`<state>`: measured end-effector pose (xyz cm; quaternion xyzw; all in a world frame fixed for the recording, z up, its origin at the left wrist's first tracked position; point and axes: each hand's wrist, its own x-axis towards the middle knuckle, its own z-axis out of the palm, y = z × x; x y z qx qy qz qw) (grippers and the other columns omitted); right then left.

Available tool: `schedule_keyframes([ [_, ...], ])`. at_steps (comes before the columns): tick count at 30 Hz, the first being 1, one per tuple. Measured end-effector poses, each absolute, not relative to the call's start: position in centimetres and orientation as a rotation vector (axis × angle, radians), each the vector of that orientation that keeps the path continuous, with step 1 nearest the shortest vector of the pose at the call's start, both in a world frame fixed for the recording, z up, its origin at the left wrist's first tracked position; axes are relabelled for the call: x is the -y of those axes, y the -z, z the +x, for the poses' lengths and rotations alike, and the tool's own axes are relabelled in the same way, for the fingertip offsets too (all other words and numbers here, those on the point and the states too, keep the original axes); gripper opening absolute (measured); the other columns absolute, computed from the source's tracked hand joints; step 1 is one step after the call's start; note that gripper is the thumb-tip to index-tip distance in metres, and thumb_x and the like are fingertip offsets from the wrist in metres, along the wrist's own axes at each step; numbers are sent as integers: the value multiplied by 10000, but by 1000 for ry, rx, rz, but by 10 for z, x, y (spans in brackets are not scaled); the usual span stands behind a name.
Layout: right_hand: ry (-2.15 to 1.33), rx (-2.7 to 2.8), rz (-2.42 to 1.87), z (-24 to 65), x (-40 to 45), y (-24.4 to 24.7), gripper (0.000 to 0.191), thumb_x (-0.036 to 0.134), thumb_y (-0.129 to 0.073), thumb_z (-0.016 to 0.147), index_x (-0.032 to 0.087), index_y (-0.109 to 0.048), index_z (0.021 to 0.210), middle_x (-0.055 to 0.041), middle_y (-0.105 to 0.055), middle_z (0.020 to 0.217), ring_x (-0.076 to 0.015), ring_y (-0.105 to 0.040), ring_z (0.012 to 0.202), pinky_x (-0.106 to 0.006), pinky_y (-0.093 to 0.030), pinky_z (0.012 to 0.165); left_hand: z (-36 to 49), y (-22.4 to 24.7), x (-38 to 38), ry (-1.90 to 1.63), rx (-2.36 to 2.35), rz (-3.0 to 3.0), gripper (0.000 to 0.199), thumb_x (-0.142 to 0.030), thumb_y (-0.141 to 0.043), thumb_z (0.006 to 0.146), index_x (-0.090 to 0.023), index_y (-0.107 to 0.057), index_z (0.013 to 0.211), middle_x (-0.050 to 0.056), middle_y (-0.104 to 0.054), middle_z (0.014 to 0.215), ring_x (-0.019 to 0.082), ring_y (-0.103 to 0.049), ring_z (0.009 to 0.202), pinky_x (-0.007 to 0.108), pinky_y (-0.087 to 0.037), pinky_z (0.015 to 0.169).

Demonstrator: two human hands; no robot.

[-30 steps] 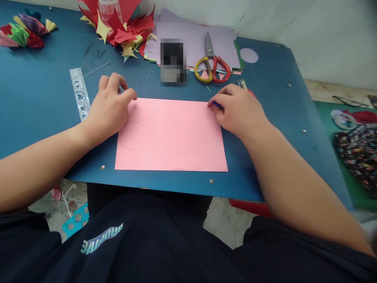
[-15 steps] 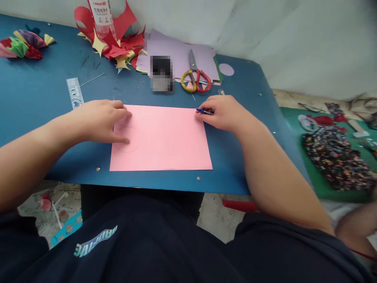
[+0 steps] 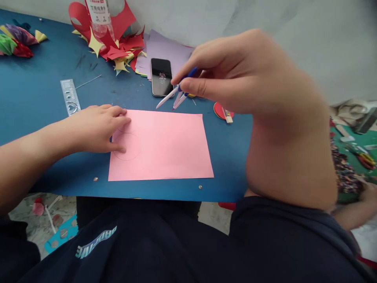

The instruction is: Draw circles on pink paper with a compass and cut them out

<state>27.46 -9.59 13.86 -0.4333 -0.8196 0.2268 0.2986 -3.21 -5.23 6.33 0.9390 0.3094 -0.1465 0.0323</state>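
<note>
Through the head camera I see a smooth, flat sheet of pink paper (image 3: 165, 145), an oblong with straight edges, lying on the blue table (image 3: 44, 90), whose surface has a dull sheen and small metal studs. A thin-lined circle (image 3: 131, 147) is drawn near the sheet's left edge. The compass (image 3: 179, 89) is white and blue, with two slim legs spread in a narrow V. Beyond the paper I make out a glossy dark phone (image 3: 161, 77), a shiny stencil ruler (image 3: 70, 96) with cut-out shapes, and jagged red scraps (image 3: 123, 21) around a clear bottle (image 3: 98, 15).

Half a second ago the right hand (image 3: 226, 74) rested at the sheet's upper right corner, with just a bit of blue between its fingers; now it is up in the air and hides most of the scissors. The left hand (image 3: 98, 127) has barely shifted.

I see the left hand open, thumb and fingers parted, touching the paper's left side over the circle's edge. The right hand pinches the compass near its top, legs pointing down and left, above the sheet's far edge.
</note>
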Motion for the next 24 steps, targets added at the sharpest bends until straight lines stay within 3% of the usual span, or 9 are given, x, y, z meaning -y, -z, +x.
schedule_keyframes([
  [3, -333, 2328, -1150, 256, 88, -136, 104, 160, -714, 939, 197, -802, 899, 24, -710, 766, -138, -638, 729, -295, -431, 676, -36, -59, 49, 401, -932, 2892, 672, -526, -615, 1010, -156, -528, 1564, 205, -521, 1623, 383, -581, 1396, 575, -515, 1190],
  [6, -282, 2387, -1043, 250, 78, -123, 88, 118, -728, 902, 191, -773, 920, 11, -737, 827, -143, -647, 736, -298, -449, 675, -39, -53, 45, 359, -920, 2888, 698, -544, -651, 981, -161, -545, 1554, 199, -547, 1579, 398, -594, 1359, 583, -550, 1143],
  [8, -273, 2418, -1029, 252, 71, -114, 85, 117, -774, 872, 199, -757, 888, 15, -721, 765, -147, -628, 682, -315, -440, 655, -40, -50, 42, 341, -913, 2878, 761, -600, -692, 932, -175, -556, 1549, 190, -554, 1567, 404, -604, 1344, 586, -563, 1127],
  [12, -124, 2447, -1126, 256, 61, -103, 147, 261, -849, 896, 242, -728, 815, 44, -660, 667, -152, -581, 635, -345, -419, 672, -41, -47, 42, 333, -925, 2866, 782, -647, -683, 913, -198, -564, 1542, 179, -538, 1592, 412, -599, 1361, 617, -540, 1154],
  [16, 27, 2407, -1199, 251, 57, -95, 290, 442, -798, 960, 242, -669, 795, 52, -568, 649, -137, -522, 619, -354, -423, 719, -42, -46, 43, 321, -910, 2893, 768, -674, -633, 940, -217, -535, 1549, 157, -527, 1600, 396, -602, 1348, 614, -548, 1141],
  [24, 167, 2510, -1356, 246, 58, -93, 433, 602, -604, 1059, 224, -619, 849, 39, -496, 664, -193, -699, 762, -369, -423, 779, -43, -42, 40, 347, -937, 2869, 863, -820, -462, 902, -257, -525, 1554, 116, -514, 1563, 396, -594, 1356, 603, -529, 1152],
])
